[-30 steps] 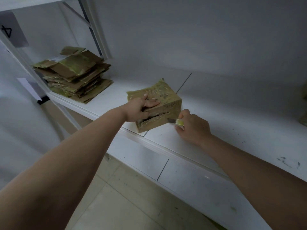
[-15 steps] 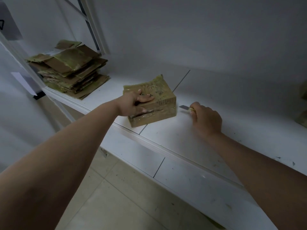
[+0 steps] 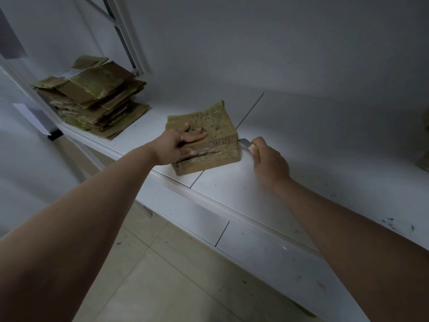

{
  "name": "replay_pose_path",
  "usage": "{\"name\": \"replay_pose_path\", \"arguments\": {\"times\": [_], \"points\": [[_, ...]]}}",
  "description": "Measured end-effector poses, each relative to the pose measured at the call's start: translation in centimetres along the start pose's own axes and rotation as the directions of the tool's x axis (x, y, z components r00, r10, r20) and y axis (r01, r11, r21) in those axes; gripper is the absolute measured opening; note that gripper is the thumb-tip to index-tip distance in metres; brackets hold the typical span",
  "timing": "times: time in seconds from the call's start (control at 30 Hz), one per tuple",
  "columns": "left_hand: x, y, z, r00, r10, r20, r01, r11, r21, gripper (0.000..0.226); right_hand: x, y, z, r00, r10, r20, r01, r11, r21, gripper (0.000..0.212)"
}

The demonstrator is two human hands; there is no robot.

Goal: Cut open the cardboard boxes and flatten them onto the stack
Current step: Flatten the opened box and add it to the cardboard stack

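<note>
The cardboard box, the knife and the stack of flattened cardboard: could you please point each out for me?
cardboard box (image 3: 214, 122): head view, on its taped top face.
knife (image 3: 244, 142): head view, on the bare blade beside the box's right end.
stack of flattened cardboard (image 3: 92, 89): head view, on the top sheet.

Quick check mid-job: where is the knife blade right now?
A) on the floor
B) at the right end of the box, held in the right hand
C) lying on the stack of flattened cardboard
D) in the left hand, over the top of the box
B: the right hand grips the knife, its blade pointing at the right end of the box, while the left hand holds the box down.
</note>
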State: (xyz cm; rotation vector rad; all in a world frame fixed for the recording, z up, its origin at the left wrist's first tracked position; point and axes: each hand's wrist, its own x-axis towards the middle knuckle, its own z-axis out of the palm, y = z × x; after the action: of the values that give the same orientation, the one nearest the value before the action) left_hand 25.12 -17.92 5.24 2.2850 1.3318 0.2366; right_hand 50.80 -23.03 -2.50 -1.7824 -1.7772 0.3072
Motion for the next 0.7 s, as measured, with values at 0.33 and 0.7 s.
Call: {"name": "replay_pose_path", "arguments": {"times": [0.33, 0.7], "points": [[-0.2, -0.1, 0.2, 1.000, 0.007, -0.022, -0.008, 1.000, -0.028, 0.057, 0.2, 0.7, 0.4, 0.998, -0.062, 0.033, 0.060, 0.997, 0.057, 0.021], [-0.2, -0.3, 0.3, 1.000, 0.019, -0.025, -0.019, 1.000, -0.011, 0.057, 0.2, 1.1, 0.8, 0.994, -0.108, 0.019, 0.108, 0.994, 0.030, 0.022]]}}
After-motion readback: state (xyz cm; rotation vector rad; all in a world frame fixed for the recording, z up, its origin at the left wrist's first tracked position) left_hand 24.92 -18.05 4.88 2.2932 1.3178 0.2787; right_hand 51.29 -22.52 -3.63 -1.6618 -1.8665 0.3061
